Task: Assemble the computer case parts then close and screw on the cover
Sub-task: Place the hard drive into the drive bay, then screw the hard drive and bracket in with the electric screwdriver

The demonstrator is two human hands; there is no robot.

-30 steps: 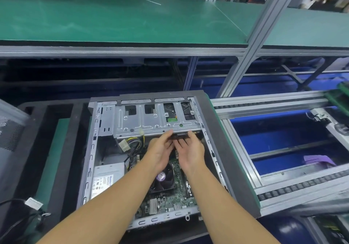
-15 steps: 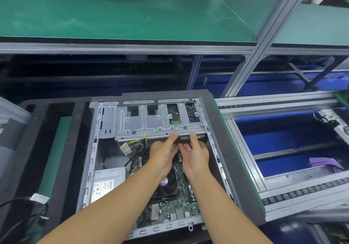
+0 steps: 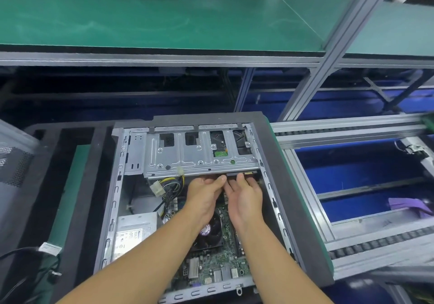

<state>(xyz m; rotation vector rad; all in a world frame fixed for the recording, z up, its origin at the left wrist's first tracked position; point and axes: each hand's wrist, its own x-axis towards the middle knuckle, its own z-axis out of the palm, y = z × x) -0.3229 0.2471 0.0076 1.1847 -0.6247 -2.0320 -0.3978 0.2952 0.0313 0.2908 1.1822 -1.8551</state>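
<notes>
An open grey computer case (image 3: pixel 110 200) lies flat on a dark pallet. Inside it are a silver drive cage (image 3: pixel 195 156) at the far end, a green motherboard (image 3: pixel 218 259) with a black fan (image 3: pixel 209 235), and a silver power supply (image 3: pixel 133 231) at the near left. My left hand (image 3: pixel 204 194) and my right hand (image 3: pixel 245 196) are side by side just under the cage's near edge. Their fingers touch a dark flat part (image 3: pixel 242 174) that sticks out below the cage. How they grip it is hidden.
A bundle of yellow and black cables with white connectors (image 3: pixel 164 186) hangs left of my hands. A perforated grey cover panel (image 3: pixel 14 160) stands at the far left. Conveyor rails (image 3: pixel 347 129) and a blue bin (image 3: pixel 366 176) lie to the right. A green shelf (image 3: pixel 164 21) spans above.
Both hands have moved slightly farther in toward the drive cage's edge, staying together. The view has shifted a little.
</notes>
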